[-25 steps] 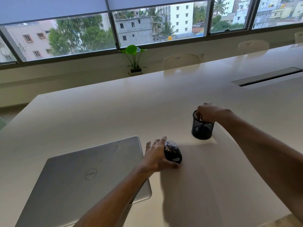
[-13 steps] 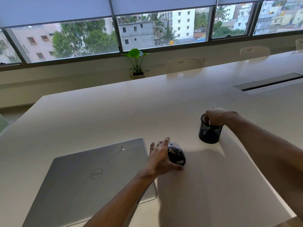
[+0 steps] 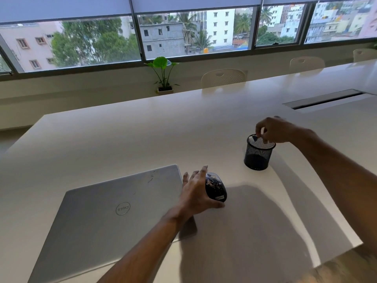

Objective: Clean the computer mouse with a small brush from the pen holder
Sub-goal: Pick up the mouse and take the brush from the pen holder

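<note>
A dark computer mouse (image 3: 216, 187) with light speckles lies on the white table (image 3: 126, 139), just right of the laptop. My left hand (image 3: 196, 193) cups its left side, thumb wrapped round its near end, fingers stretched forward. A black mesh pen holder (image 3: 257, 155) stands further back to the right. My right hand (image 3: 277, 129) hovers over its rim with the fingertips pinched downward into the opening. A small dark tip (image 3: 254, 137) shows at the rim by my index finger. I cannot make out a brush between the fingers.
A shut silver laptop (image 3: 106, 217) lies at the near left, its right edge touching my left wrist. A cable slot (image 3: 324, 101) is set into the table at the far right. Chairs (image 3: 223, 78) and a potted plant (image 3: 164, 76) stand beyond the far edge, under the windows.
My right hand has lifted from deep in the pen holder to just above its rim. My left hand stays on the mouse. The camera has shifted a little.
</note>
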